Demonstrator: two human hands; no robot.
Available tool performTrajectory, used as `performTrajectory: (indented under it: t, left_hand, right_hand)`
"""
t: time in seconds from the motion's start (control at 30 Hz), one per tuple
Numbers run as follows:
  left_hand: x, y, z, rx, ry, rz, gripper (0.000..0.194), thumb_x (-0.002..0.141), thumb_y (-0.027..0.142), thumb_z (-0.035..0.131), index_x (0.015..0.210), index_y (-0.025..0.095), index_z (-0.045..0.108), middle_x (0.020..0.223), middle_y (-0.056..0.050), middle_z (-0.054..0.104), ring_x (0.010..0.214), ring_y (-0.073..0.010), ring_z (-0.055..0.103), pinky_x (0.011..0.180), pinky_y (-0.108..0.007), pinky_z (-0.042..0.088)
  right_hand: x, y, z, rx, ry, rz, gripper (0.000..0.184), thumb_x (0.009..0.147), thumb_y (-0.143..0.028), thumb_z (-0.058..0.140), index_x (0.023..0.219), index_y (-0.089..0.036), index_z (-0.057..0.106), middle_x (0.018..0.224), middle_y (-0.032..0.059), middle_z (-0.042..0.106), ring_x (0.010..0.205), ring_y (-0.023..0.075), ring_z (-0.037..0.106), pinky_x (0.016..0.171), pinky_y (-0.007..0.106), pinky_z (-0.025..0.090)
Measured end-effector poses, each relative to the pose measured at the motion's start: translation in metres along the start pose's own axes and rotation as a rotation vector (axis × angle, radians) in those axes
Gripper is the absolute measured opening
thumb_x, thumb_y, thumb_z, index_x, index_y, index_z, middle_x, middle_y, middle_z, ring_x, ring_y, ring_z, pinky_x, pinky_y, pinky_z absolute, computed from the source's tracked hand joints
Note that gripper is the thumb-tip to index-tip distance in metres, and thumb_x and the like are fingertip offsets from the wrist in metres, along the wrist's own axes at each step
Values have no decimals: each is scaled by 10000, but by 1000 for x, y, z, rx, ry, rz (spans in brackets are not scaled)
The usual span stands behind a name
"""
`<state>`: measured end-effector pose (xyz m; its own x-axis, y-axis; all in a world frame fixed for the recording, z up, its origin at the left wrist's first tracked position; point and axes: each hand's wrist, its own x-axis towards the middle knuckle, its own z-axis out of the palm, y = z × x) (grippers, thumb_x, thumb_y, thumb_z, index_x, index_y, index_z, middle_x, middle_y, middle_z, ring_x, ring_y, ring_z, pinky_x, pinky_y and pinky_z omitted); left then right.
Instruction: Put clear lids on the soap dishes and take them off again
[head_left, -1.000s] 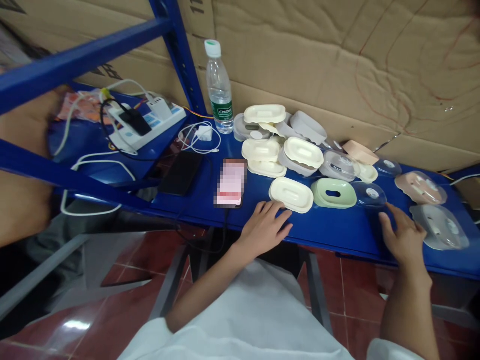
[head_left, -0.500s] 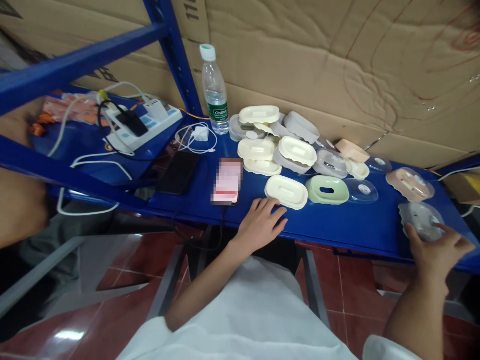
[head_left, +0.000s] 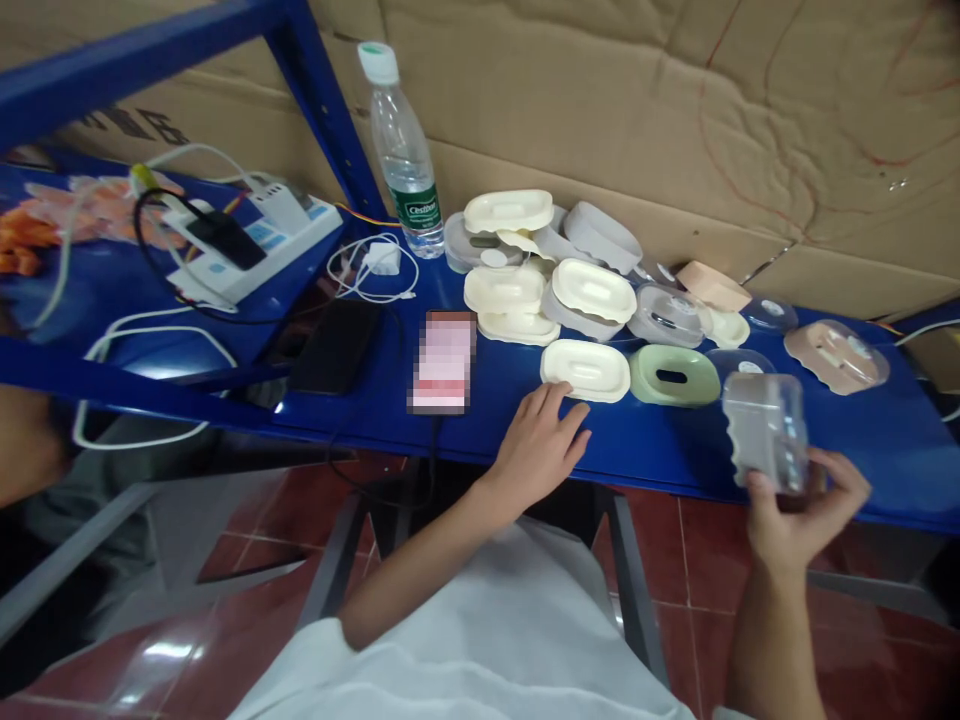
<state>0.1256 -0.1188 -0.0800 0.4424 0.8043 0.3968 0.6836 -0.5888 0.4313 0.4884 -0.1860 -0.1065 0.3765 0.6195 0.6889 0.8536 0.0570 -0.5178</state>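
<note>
My right hand (head_left: 802,515) grips a grey soap box with a clear lid (head_left: 765,430), lifted and tilted above the right part of the table. Thumb and fingers press on opposite sides of it. My left hand (head_left: 544,445) rests at the table's front edge, fingers spread, its fingertips at the near rim of a cream oval tray (head_left: 585,370). Beside that tray sits a green oval box (head_left: 675,376) with a dark slot. A clear lid (head_left: 739,362) lies right of the green box, partly hidden by the lifted box. A pinkish lidded soap box (head_left: 836,357) stands farther right.
Cream trays (head_left: 506,290) and grey boxes (head_left: 602,237) are piled against the cardboard. To the left are a phone (head_left: 442,362), a black flat device (head_left: 335,347), a water bottle (head_left: 409,165), a white charger cable (head_left: 375,265) and a power strip (head_left: 259,255). A blue frame (head_left: 315,105) rises there.
My right hand has picked up the grey lidded soap box from the table's right end and carried it left, tilting it. The left hand stays by the cream tray; the view has shifted slightly.
</note>
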Motion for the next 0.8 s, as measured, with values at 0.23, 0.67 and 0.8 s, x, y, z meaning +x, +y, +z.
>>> performTrajectory:
  t: [0.23,0.67,0.8]
  left_hand:
    - [-10,0,-13,-562,50,-36,722,1027,396,710,1643,293,347,1646,-172,464,1518,-333,503,1226,-527,488]
    - [-58,-21,-25,-546,119,-263,697,997,354,771,1604,321,429,1600,-134,551,1468,-299,574,1193,-490,533]
    - [-62,-18,-23,-390,122,-170,774,1019,321,736,1668,311,316,1707,-185,387,1545,-312,488,1186,-486,534]
  right_hand:
    - [-13,-88,41,389,-264,-228,625,787,-473,894,1293,-250,604,1290,114,515,1283,362,586,1112,651,496]
    - [-14,-145,71,694,-830,-84,507,931,-417,808,1398,-349,624,1471,109,529,1471,331,528,1206,503,490]
    - [-16,-149,77,664,-722,-67,488,952,-394,776,1413,-363,621,1463,109,543,1440,337,546,1196,533,491]
